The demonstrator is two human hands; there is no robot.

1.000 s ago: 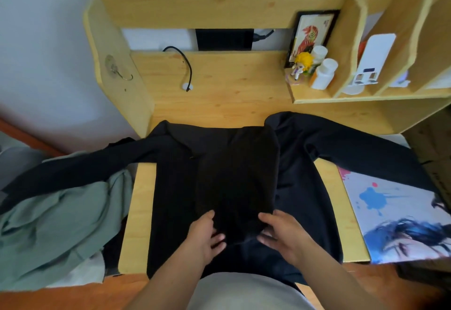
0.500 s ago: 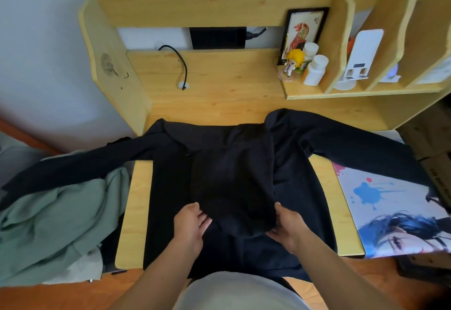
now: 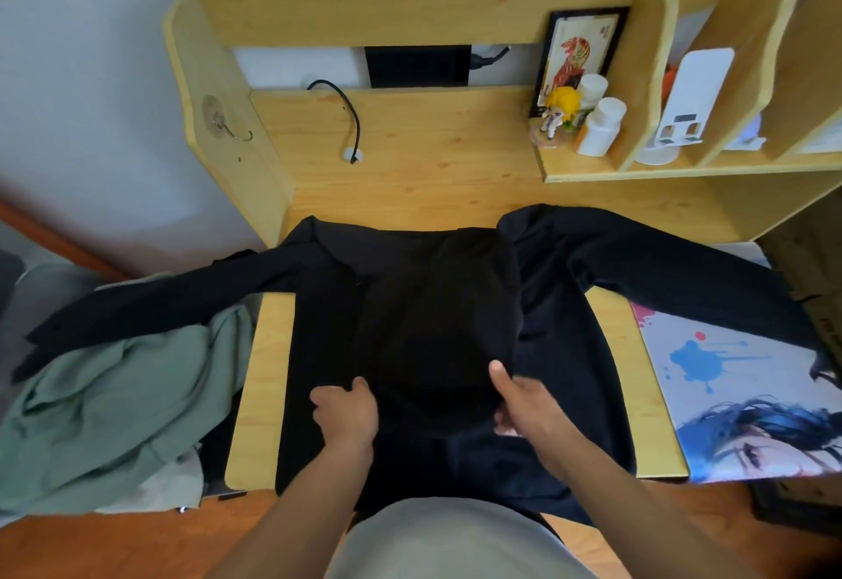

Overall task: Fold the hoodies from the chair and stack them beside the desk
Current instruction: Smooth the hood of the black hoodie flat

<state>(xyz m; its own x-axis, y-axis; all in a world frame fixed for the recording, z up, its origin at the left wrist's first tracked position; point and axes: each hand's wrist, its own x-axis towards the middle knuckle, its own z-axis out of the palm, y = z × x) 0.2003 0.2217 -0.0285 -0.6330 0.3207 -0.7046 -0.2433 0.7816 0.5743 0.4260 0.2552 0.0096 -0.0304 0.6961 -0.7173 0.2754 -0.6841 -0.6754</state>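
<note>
black hoodie (image 3: 560, 351) lies flat on the desk (image 3: 410, 159), body spread across the near part of the top, hem hanging over the front edge toward me. its hood (image 3: 437, 328) is folded down over the middle of the body. one sleeve runs off the left edge of the desk and lies across the green hoodie (image 3: 114, 396), which is heaped just beside the desk on that side. the other sleeve stretches right, over the corner of a printed mat (image 3: 752, 396).

my left hand (image 3: 346, 412) rests at the lower left edge of the hood, thumb raised, fingers curled onto the cloth; whether they pinch it i cannot tell. my right hand (image 3: 524, 401) is at the lower right edge, thumb on top, fingers tucked under the fabric, gripping it. the two hands are apart, with the hood's end between them.

on the shelf at the back right: a framed picture (image 3: 576, 54), a small figurine (image 3: 558, 114) and white bottles (image 3: 601, 127). a black cable (image 3: 346, 114) hangs over the rear panel.
</note>
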